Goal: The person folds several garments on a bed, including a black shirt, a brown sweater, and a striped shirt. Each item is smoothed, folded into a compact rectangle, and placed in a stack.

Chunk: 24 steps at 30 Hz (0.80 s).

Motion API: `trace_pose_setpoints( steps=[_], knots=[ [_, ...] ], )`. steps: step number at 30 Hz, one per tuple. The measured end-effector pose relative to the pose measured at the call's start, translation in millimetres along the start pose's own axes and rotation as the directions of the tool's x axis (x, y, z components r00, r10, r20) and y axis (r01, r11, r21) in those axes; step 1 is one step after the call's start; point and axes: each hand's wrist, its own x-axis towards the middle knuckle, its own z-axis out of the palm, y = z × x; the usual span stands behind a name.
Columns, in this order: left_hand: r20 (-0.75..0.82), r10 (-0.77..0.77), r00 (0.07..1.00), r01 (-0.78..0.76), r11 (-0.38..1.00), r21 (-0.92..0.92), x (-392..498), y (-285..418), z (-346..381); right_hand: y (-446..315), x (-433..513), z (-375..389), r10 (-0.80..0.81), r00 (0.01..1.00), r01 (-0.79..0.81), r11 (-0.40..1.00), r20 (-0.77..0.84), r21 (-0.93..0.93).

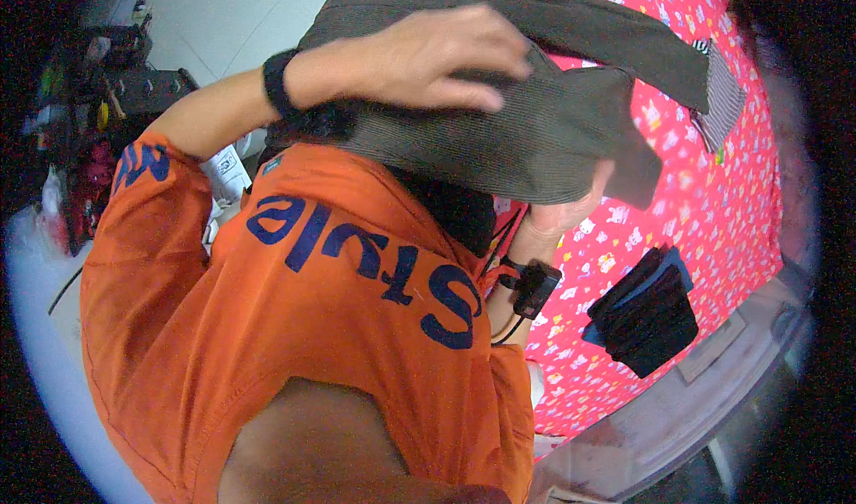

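Observation:
A dark grey-green, finely ribbed garment (468,136) is spread before me, partly over my lap and partly over a pink printed cloth (669,216). Above the garment, or resting lightly on it, is my left hand (461,56), blurred, with thumb and fingers apart. My right hand (568,210) grips the lower right edge, thumb on top and the other fingers hidden beneath. One long sleeve or leg (642,43) of dark cloth stretches to the upper right, by a grey striped piece of fabric (724,96).
A folded stack of dark and blue cloth (645,317) lies on the pink cloth at the right. Dark shelving (147,89) with assorted items stands at the left on a pale tiled floor (221,29). A black device (537,289) with a cable is strapped to my right wrist.

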Motion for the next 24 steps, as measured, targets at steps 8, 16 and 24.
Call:
trace_pose_setpoints(
  steps=[8,16,24],
  knots=[
    [0.708,-0.189,0.681,0.651,0.598,-0.467,65.3,-32.3,23.9,-17.6,-1.8,7.8,0.155,0.955,-0.289,0.686,0.253,0.667],
    [0.447,-0.58,0.681,0.68,0.277,-0.678,39.5,-19.7,26.5,-2.4,-10.7,43.8,0.281,0.932,-0.363,0.745,0.231,0.56],
    [0.214,-0.738,0.64,0.518,0.209,-0.829,22.5,-2.8,9.9,14.7,-15.5,84.2,0.253,0.967,-0.246,0.962,-0.045,0.116]
  ],
)
